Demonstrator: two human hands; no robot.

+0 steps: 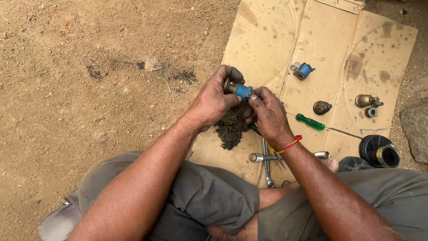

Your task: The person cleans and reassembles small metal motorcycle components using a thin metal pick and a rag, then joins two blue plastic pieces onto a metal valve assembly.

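The person wore loose grey-olive trousers [209, 196], creased and dusty, and went bare-armed with no sleeves showing. A thin red-and-yellow thread [292, 143] was tied around the right wrist, just behind the right hand [269, 117]. The left hand [213, 100] was grimy, ringless and gloveless. A worn grey shoe [60, 218] showed beyond the trousers' left knee.

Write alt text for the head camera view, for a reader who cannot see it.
A seated person's left hand and right hand together hold a small blue cylindrical part over a stained cardboard sheet on dirt ground. On the cardboard lie a dark debris pile, wrenches, a green-handled screwdriver and brass fittings.
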